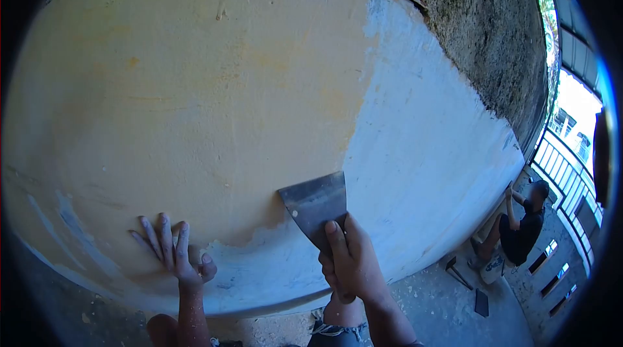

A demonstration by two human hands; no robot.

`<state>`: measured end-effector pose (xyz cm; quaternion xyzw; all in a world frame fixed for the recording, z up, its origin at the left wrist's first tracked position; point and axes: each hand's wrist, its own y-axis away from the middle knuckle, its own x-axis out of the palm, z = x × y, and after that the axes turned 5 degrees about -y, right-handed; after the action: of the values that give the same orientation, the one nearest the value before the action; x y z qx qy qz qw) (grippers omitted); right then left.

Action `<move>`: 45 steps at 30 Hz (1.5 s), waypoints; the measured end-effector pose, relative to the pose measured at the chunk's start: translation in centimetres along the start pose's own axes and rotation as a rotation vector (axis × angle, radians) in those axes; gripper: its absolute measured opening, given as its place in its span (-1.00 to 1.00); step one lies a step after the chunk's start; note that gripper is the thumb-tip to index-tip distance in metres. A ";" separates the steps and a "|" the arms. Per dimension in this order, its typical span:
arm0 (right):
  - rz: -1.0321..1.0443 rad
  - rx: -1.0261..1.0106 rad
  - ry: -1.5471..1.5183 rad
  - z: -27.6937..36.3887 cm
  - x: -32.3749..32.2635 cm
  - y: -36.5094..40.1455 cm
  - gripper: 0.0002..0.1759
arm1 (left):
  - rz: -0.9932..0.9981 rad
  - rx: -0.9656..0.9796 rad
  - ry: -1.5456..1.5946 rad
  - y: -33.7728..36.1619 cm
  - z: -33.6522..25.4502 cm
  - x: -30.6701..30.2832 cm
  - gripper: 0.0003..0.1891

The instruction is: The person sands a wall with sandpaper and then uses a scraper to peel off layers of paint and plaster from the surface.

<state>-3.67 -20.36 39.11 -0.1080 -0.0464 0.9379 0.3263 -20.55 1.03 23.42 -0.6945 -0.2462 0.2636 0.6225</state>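
My right hand [350,259] grips a wide metal scraper [316,204] by its handle, thumb laid along the blade's neck. The blade's straight edge lies close to the wall where yellow paint [214,100] borders a pale, scraped surface [415,126]. Lower left, my left hand [173,250] rests on the yellow paint with its fingers spread, holding nothing. Right beside that hand, a ragged paint edge runs toward the scraper.
Rough bare masonry [480,29] shows along the wall's top and right. At the far right another person [522,224] crouches by the wall, near a hammer-like tool [458,274] and a dark flat piece [481,303] on the floor. Behind stands a white railing [564,165].
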 end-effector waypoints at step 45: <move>0.039 -0.102 0.210 3.0 -0.9 -0.8 -0.71 | -0.023 -0.015 0.000 -0.2 0.3 -0.1 -0.40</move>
<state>-3.19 -20.30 42.36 -0.2233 -0.0576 0.9240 0.3051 -20.80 1.21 23.57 -0.6964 -0.2562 0.2548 0.6201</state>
